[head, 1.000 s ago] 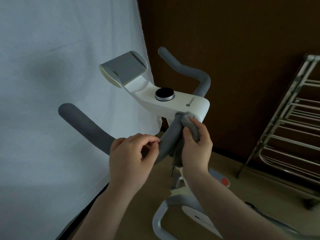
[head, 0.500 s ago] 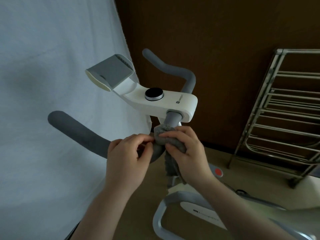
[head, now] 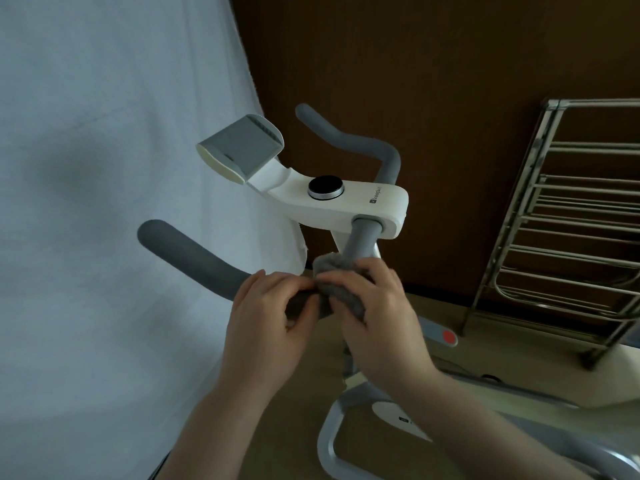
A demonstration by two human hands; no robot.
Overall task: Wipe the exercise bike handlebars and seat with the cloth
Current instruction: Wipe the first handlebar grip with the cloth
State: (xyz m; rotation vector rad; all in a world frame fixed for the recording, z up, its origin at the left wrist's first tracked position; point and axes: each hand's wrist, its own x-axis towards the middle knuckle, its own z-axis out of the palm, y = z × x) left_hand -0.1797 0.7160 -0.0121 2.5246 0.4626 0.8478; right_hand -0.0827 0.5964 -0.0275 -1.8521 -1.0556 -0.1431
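So the grey cloth (head: 341,289) is wrapped around the near handlebar (head: 194,252) right at its bend, just below the white console (head: 346,206). The right hand (head: 377,317) grips the cloth around the bar, fingers curled over it. The left hand (head: 273,313) sits just beside it, fingers curled on the bar and touching the cloth edge. Best bet, I think: keep the wrap snug and slide it out along the foam toward the free tip, twisting as you go. Plenty of open bar that way, with only the white sheet (head: 104,202) behind. On the right, a metal rack (head: 568,244) stands well apart. The seat isn't in view.
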